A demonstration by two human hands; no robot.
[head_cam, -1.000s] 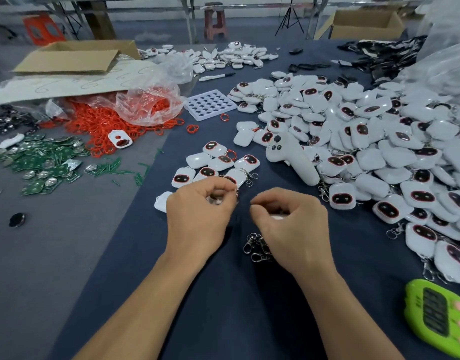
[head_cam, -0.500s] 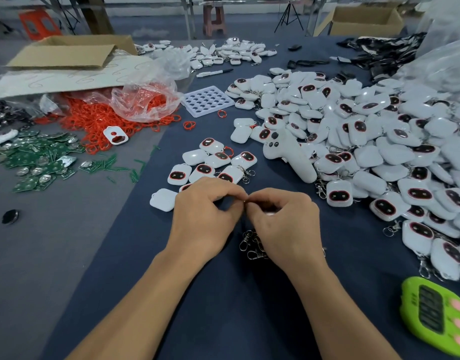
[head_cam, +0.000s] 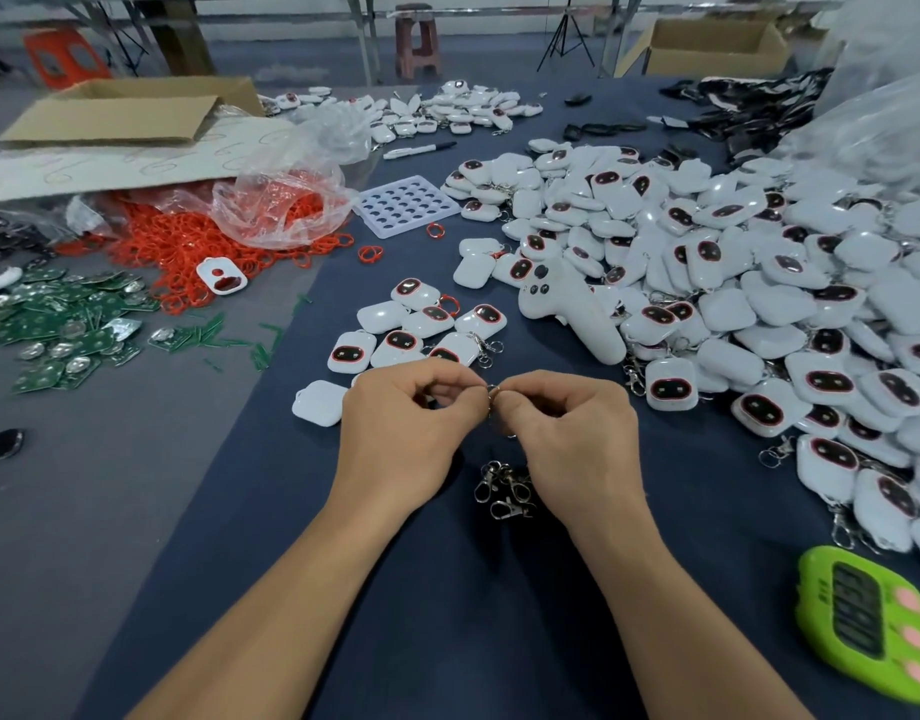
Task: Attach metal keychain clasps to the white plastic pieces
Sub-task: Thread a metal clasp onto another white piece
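Note:
My left hand (head_cam: 406, 428) and my right hand (head_cam: 572, 433) meet fingertip to fingertip above the dark blue cloth, both pinching a small metal ring of a keychain clasp (head_cam: 493, 391). Whatever white piece is held stays hidden inside the curled fingers. A small heap of loose metal clasps (head_cam: 504, 488) lies on the cloth just under my right wrist. A small group of white plastic pieces (head_cam: 411, 330) with dark red-rimmed faces sits right behind my hands. A huge pile of the same white pieces (head_cam: 733, 283) fills the right side.
A white controller-shaped handle (head_cam: 572, 309) lies at the pile's edge. Red rings (head_cam: 188, 241) spill from a plastic bag at left, beside green circuit boards (head_cam: 58, 324). A white hole tray (head_cam: 403, 205) sits behind, a cardboard box (head_cam: 120, 111) far left, a green timer (head_cam: 873, 626) at bottom right.
My two hands, a short gap apart a second ago, have come together so the fingertips touch around the metal ring. The view has shifted slightly.

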